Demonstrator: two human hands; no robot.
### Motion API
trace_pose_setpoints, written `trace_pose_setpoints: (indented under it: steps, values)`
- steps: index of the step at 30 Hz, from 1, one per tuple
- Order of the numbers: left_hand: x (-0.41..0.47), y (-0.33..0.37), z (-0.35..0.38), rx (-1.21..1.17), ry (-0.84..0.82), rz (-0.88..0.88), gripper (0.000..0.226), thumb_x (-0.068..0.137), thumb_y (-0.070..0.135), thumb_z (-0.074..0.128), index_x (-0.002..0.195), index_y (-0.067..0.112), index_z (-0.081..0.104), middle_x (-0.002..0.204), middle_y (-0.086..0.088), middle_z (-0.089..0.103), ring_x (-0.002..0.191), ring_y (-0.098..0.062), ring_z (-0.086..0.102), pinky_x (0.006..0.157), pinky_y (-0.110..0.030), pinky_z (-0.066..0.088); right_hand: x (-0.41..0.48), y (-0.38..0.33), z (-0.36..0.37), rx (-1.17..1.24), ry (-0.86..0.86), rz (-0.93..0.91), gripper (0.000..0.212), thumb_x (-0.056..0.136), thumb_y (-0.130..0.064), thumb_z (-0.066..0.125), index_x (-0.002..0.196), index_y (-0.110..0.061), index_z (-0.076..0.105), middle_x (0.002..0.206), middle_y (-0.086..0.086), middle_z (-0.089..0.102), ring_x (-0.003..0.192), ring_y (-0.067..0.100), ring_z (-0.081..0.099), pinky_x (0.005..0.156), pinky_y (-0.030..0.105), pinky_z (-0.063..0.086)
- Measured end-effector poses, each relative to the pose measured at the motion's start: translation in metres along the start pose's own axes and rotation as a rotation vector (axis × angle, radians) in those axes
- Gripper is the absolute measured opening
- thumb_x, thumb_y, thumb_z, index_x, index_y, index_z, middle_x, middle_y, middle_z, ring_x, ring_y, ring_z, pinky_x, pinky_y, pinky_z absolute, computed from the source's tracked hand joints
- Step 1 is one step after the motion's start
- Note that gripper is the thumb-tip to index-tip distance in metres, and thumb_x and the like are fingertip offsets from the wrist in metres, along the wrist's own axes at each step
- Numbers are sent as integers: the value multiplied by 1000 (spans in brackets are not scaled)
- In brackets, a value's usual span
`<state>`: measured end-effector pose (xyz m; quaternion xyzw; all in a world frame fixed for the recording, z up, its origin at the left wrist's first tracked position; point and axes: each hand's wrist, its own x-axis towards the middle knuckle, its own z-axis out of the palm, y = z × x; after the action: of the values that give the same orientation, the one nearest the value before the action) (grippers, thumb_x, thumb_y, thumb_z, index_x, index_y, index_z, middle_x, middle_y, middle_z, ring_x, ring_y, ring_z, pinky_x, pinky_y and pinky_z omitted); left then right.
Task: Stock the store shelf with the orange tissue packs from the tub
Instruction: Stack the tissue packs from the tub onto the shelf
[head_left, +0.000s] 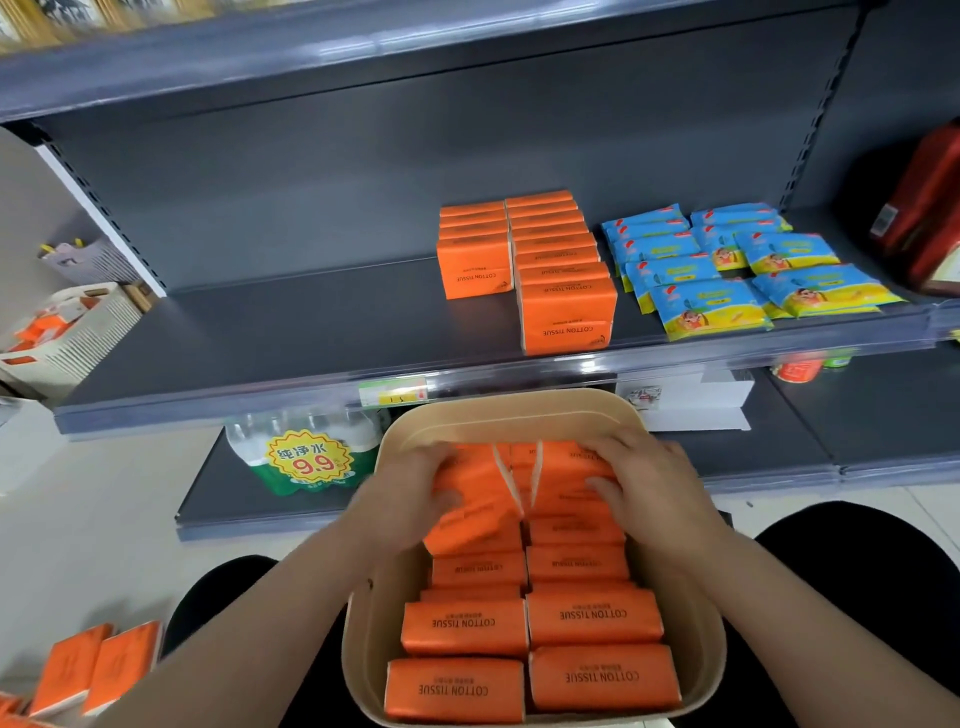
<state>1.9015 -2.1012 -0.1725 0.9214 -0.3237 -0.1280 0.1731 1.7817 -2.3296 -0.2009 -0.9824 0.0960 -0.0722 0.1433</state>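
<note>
A tan tub (511, 410) rests on my lap below the shelf, filled with two rows of orange tissue packs (592, 621) marked COTTON TISSUE. My left hand (410, 491) grips a tilted pack (475, 512) at the far end of the left row. At the far end of the right row my right hand (644, 480) grips another pack (569, 480). On the dark grey shelf (291, 332) above, two rows of orange packs (563, 291) stand upright right of centre.
Blue and yellow wipe packs (727, 270) lie right of the orange rows. A red item (924, 208) is at the far right. Bottled water with a 9.9 price tag (311, 457) sits on the lower shelf. Two loose orange packs (98, 667) lie at the bottom left; white baskets (78, 332) stand at left.
</note>
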Motion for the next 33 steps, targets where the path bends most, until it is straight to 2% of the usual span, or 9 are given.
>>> trace_pose_setpoints:
  steps: [2,5,8,13,17,21,27,33]
  values:
    - [15,5,-22,-39,169,-4,42,86,22,65,126,21,52,113,0,63,102,-21,60,83,-31,46,17,-3,-17,-20,60,-28,43,89,-30,61,132,-26,53,127,-3,57,119,20,51,99,41,37]
    - [49,9,-53,-50,386,-3,43,84,19,67,125,16,53,116,-6,64,106,-28,58,85,-34,43,46,-8,-39,-49,124,-78,43,85,-26,66,127,-23,58,118,0,61,112,24,56,94,43,40]
    - [89,12,-79,9,486,0,40,84,18,65,123,15,54,116,-8,62,109,-30,54,85,-36,43,72,-8,-51,-80,117,-122,44,86,-25,65,129,-24,56,123,-1,60,116,23,54,96,42,38]
    - [154,5,-93,249,423,-52,42,89,21,60,129,18,49,119,-10,57,116,-32,45,89,-45,46,100,1,-55,-45,67,-98,46,92,-32,57,136,-30,47,133,-8,51,125,15,46,103,38,33]
    - [195,-2,-86,329,315,-62,42,89,19,60,129,19,51,122,-9,54,119,-30,42,88,-44,47,112,5,-56,-12,81,-104,46,91,-34,57,136,-34,46,131,-11,51,123,14,47,102,37,34]
    - [227,0,-83,312,319,-78,45,90,19,59,133,21,49,127,-9,51,125,-29,39,92,-44,46,113,8,-49,32,101,-112,46,87,-31,64,132,-30,53,125,-7,57,116,18,53,94,39,39]
    - [254,7,-83,300,357,-10,51,87,22,66,135,22,48,130,-8,45,126,-27,38,98,-44,44,111,19,-45,43,136,-85,45,79,-26,74,122,-25,61,113,-4,64,105,21,61,86,43,46]
    - [261,5,-81,111,436,26,48,84,6,64,128,15,49,130,-6,41,121,-25,43,93,-39,47,114,18,-43,42,154,-89,46,80,-28,73,124,-26,61,115,-5,64,106,20,61,88,42,46]
